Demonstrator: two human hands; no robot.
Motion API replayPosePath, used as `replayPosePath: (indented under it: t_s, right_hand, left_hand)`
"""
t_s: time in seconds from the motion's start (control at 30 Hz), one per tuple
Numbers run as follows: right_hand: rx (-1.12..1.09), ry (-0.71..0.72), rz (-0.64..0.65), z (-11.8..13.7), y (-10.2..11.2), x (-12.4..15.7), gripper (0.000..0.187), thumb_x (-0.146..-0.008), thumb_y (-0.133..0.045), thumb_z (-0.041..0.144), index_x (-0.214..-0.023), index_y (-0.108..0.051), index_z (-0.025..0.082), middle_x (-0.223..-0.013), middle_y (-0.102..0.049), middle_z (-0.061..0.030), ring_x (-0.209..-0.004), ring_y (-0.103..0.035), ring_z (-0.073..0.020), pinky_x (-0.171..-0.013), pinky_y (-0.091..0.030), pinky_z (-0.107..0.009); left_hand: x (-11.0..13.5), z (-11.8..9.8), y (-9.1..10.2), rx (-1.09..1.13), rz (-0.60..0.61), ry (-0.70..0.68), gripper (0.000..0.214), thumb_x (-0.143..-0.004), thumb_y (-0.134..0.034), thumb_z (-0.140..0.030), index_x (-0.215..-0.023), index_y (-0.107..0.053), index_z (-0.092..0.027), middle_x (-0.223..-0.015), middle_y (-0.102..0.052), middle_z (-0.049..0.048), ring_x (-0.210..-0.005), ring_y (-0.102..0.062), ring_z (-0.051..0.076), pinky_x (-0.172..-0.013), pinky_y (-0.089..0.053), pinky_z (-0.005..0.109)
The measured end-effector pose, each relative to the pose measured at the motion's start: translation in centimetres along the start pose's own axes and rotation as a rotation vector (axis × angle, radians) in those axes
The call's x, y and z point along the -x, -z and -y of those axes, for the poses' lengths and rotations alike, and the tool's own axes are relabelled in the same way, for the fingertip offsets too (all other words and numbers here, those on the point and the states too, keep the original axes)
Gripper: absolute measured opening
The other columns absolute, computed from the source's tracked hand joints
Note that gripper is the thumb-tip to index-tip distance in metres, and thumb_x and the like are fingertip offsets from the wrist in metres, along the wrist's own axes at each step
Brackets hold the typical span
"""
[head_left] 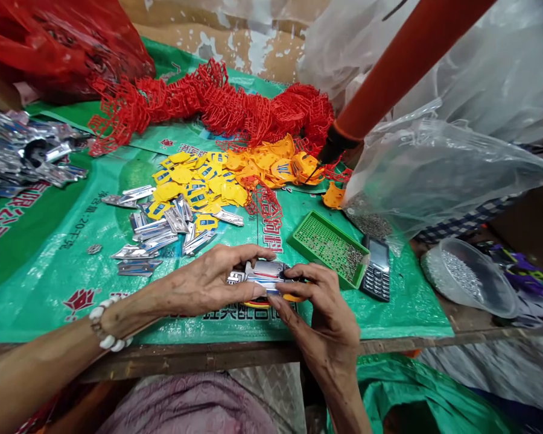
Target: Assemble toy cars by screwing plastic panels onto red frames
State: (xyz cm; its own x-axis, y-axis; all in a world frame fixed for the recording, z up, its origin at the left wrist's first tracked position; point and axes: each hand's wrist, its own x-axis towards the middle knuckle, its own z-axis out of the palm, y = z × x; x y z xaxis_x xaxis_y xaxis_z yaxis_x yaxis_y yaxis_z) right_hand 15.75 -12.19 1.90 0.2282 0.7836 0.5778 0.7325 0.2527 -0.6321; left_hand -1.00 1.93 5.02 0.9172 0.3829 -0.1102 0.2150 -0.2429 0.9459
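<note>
Both my hands meet near the front edge of the table over a small toy car (266,276) with a silver top and a yellow underside. My left hand (208,283), with a white bead bracelet on its wrist, grips the car from the left. My right hand (319,307) pinches the car's right end with fingers curled. Behind them lie a pile of silver foil parts (163,232), a heap of yellow plastic shells (217,178) and a long tangle of red plastic frames (217,105).
A green tray (330,248) of tiny metal bits stands right of my hands, with a dark keypad phone (377,268) beside it. A clear bowl (473,278) of bits sits at far right. An orange pole (389,72) slants overhead. Plastic bags crowd the right; silver scraps (22,154) the left.
</note>
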Motion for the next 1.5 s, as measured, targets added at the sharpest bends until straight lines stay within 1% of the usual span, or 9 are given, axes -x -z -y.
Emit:
replayPosePath:
  t_s: [0.13,0.4,0.63,0.77,0.97,1.1,1.17,1.3,1.5]
  right_hand:
    - [-0.149,-0.119,0.038,-0.6,0.3,0.5,0.04,-0.083,-0.076,0.02,-0.12,-0.065,0.028,-0.116,-0.066,-0.0064,-0.112,-0.062,-0.0199,-0.092,-0.054,-0.037]
    - [-0.227,-0.147,0.091,-1.1,1.0,0.0,0.029,-0.084,-0.074,0.018,-0.111,-0.07,0.029,-0.115,-0.069,-0.0035,-0.112,-0.065,-0.0141,-0.096,-0.055,-0.028]
    - [-0.179,-0.104,0.104,-1.0,1.3,-0.4,0.031,-0.083,-0.076,0.019,-0.113,-0.07,0.024,-0.113,-0.071,-0.0078,-0.109,-0.068,-0.0182,-0.092,-0.059,-0.032]
    - [-0.089,-0.079,0.002,-0.5,3.4,-1.2,0.026,-0.085,-0.072,0.014,-0.108,-0.071,0.026,-0.106,-0.074,-0.003,-0.102,-0.069,-0.0152,-0.091,-0.056,-0.03]
    - [-0.031,-0.161,-0.496,-1.3,6.2,-8.7,0.035,-0.079,-0.078,0.03,-0.112,-0.067,0.029,-0.114,-0.069,-0.004,-0.102,-0.066,-0.0205,-0.093,-0.053,-0.04]
    - [-0.29,-0.097,-0.365,-1.5,5.3,-16.4,0.093,-0.059,-0.087,0.047,-0.138,-0.043,0.024,-0.131,-0.059,-0.0107,-0.118,-0.062,-0.0246,-0.104,-0.051,-0.044]
    - [-0.486,-0.079,-0.092,-1.1,4.2,-19.7,0.107,-0.06,-0.086,0.042,-0.147,-0.026,0.022,-0.121,-0.065,-0.0061,-0.112,-0.065,-0.0192,-0.102,-0.054,-0.039]
    - [-0.449,0.079,0.074,0.2,2.2,-23.9,0.048,-0.072,-0.082,0.032,-0.111,-0.056,0.027,-0.097,-0.071,0.0111,-0.098,-0.065,-0.0085,-0.091,-0.058,-0.025]
    - [-0.311,-0.003,-0.12,1.1,1.7,-23.6,0.032,-0.076,-0.075,0.014,-0.096,-0.053,0.025,-0.087,-0.067,0.0113,-0.083,-0.067,-0.0082,-0.072,-0.06,-0.021]
  left_hand:
    - [-0.1,0.0,0.1,0.012,0.007,0.052,0.046,-0.092,-0.062,-0.04,-0.134,-0.058,-0.022,-0.105,-0.071,-0.0008,-0.088,-0.064,0.017,-0.074,-0.049,0.024]
    - [-0.5,-0.3,0.3,0.095,0.025,0.102,0.044,-0.088,-0.065,-0.038,-0.13,-0.06,-0.023,-0.11,-0.07,-0.001,-0.098,-0.064,0.018,-0.081,-0.05,0.024]
    - [-0.6,-0.4,0.2,0.106,0.002,0.101,0.045,-0.084,-0.066,-0.038,-0.125,-0.062,-0.021,-0.113,-0.07,0.0024,-0.103,-0.065,0.022,-0.089,-0.049,0.031]
    - [-0.9,-0.4,0.2,0.096,0.0,0.147,0.051,-0.081,-0.068,-0.041,-0.126,-0.062,-0.019,-0.109,-0.072,0.0037,-0.098,-0.065,0.023,-0.086,-0.049,0.033]
    - [-0.9,-0.1,0.5,0.045,0.011,0.256,0.063,-0.08,-0.068,-0.052,-0.135,-0.057,-0.021,-0.122,-0.068,0.0074,-0.11,-0.062,0.029,-0.092,-0.049,0.039]
    - [-0.8,0.1,0.6,0.034,0.026,0.268,0.06,-0.081,-0.066,-0.058,-0.128,-0.061,-0.02,-0.115,-0.07,0.0063,-0.104,-0.064,0.029,-0.09,-0.049,0.038]
    - [-0.8,-0.1,0.6,0.029,0.039,0.263,0.057,-0.082,-0.065,-0.06,-0.124,-0.063,-0.021,-0.111,-0.071,0.0051,-0.101,-0.064,0.028,-0.087,-0.05,0.036]
    - [-0.9,-0.5,0.7,0.008,0.05,0.254,0.053,-0.085,-0.063,-0.06,-0.121,-0.065,-0.022,-0.112,-0.072,0.0035,-0.101,-0.064,0.027,-0.086,-0.05,0.032]
    - [-0.7,0.0,0.4,-0.046,0.031,0.268,0.06,-0.086,-0.059,-0.064,-0.129,-0.063,-0.022,-0.115,-0.072,0.0059,-0.104,-0.064,0.03,-0.089,-0.051,0.037]
